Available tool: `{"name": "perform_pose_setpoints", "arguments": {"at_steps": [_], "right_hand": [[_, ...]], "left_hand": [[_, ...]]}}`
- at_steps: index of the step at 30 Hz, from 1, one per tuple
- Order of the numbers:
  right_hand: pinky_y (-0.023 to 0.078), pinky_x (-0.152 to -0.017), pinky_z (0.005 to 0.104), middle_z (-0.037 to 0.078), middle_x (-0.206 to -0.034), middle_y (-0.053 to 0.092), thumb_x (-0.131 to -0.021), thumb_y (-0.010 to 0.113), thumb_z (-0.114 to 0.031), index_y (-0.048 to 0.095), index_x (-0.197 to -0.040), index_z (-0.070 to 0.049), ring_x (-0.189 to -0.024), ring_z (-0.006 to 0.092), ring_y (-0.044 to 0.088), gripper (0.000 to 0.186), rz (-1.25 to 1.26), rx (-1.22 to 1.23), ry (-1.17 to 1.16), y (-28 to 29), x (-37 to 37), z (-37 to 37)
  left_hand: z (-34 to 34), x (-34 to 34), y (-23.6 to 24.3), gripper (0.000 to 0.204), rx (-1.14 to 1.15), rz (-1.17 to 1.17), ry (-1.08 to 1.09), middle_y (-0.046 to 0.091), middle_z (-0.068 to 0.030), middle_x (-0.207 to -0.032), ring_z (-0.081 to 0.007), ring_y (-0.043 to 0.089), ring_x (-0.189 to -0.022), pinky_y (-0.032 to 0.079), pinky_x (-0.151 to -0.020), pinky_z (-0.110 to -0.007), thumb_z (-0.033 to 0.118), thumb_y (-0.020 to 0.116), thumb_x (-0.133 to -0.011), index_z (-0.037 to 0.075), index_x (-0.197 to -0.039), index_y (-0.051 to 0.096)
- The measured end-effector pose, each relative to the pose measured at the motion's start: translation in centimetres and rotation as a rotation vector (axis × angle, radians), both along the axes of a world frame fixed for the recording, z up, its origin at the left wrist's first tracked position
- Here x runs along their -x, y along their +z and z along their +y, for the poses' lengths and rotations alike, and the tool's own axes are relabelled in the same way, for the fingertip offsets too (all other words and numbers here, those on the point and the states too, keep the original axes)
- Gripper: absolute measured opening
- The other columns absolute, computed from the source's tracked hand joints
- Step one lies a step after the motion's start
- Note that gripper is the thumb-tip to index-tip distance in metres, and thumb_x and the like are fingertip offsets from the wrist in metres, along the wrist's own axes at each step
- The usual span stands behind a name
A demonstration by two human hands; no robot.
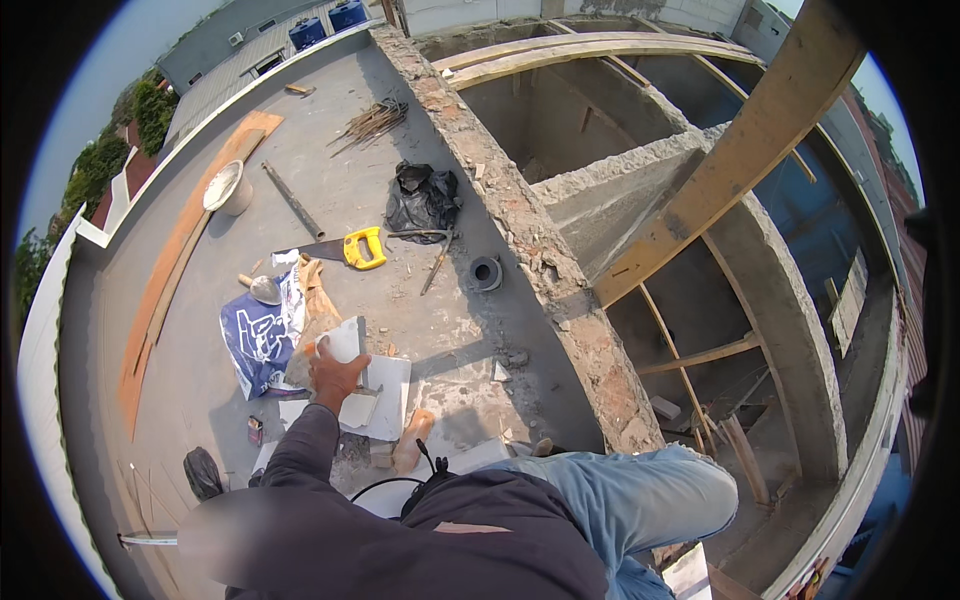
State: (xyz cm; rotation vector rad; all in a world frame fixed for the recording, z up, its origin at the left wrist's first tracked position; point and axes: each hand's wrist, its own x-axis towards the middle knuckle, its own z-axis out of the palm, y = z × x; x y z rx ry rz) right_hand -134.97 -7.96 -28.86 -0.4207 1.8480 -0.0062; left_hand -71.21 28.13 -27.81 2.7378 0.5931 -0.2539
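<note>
My left hand point(338, 376) reaches forward in a dark sleeve, its fingers closed on the near edge of a pale slab piece point(345, 338). Under and beside it lie more flat white slab pieces point(390, 398). To the left spreads a crumpled blue and white sack point(262, 335), with a trowel point(264, 290) on its far edge. Beyond the slabs rests a handsaw point(365, 248) with a yellow handle. My right hand does not show. Close to my body is a tan elongated shape point(412, 440) that I cannot make out.
A broken brick wall edge point(540, 270) runs along the right, with deep concrete pits and a slanting plank point(720, 170) beyond. Left are long boards point(165, 290) and a white bucket point(228, 190). Farther off are a pipe point(293, 200), a black bag point(422, 198) and sticks point(372, 122).
</note>
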Motion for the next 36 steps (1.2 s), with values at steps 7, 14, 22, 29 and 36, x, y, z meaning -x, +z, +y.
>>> {"name": "perform_pose_setpoints", "arguments": {"at_steps": [7, 14, 22, 29, 36], "right_hand": [[0.054, -0.048, 0.0331, 0.002, -0.069, 0.062, -0.093, 0.064, -0.021, 0.065, -0.102, -0.007, -0.053, 0.0179, 0.062, 0.017, -0.147, 0.249, -0.822, 8.4, 5.0, 12.0], [0.050, -0.042, 0.0283, -0.001, -0.072, 0.052, -0.107, 0.056, -0.031, 0.051, -0.132, -0.009, -0.050, 0.0105, 0.052, 0.034, -0.280, 1.337, -1.307, 22.8, 0.3, 14.3], [0.039, -0.045, 0.0286, 0.000, -0.073, 0.048, -0.102, 0.063, -0.034, 0.051, -0.108, -0.016, -0.050, 0.0095, 0.044, 0.023, -0.578, 1.250, -1.388, 22.7, -6.4, 3.5], [0.041, -0.045, 0.0284, -0.002, -0.066, 0.046, -0.097, 0.067, -0.013, 0.047, -0.090, -0.013, -0.051, 0.0094, 0.045, 0.020, -0.653, 0.786, -1.665, 8.4, -5.7, -7.0], [0.044, -0.046, 0.0333, 0.002, -0.057, 0.043, -0.096, 0.064, -0.014, 0.048, -0.086, -0.010, -0.048, 0.0170, 0.045, 0.019, -0.788, 0.513, -2.073, -1.3, -1.0, -9.5]], "left_hand": [[-8.2, -6.6, -0.4, 0.084, -0.288, -0.320, -0.416, 0.035, -0.0274, -0.160, -0.0437, 0.038, -0.147, 0.033, -0.120, -0.054, 0.023, 0.079, -0.081, 0.008, -0.153, 0.040], [-43.7, 0.7, -0.3, 0.059, 0.681, -0.430, -1.687, 0.056, -0.0228, -0.143, -0.0408, 0.052, -0.136, 0.039, -0.117, -0.048, 0.008, 0.071, -0.083, 0.000, -0.139, 0.055], [-60.9, 21.4, 1.1, 0.035, 0.840, 0.330, -2.254, 0.074, -0.0176, -0.108, -0.0333, 0.073, -0.094, 0.058, -0.088, -0.044, 0.012, 0.072, -0.090, -0.002, -0.121, 0.067], [-60.0, 23.3, -11.8, 0.026, 0.892, 1.251, -1.736, 0.076, -0.0131, -0.105, -0.0221, 0.072, -0.090, 0.056, -0.078, -0.039, 0.021, 0.072, -0.093, 0.000, -0.107, 0.072], [-56.1, 21.3, -10.0, 0.026, 0.383, 0.792, -1.855, 0.074, -0.0119, -0.103, -0.0210, 0.071, -0.089, 0.055, -0.078, -0.038, 0.021, 0.072, -0.094, -0.001, -0.107, 0.071]]}}
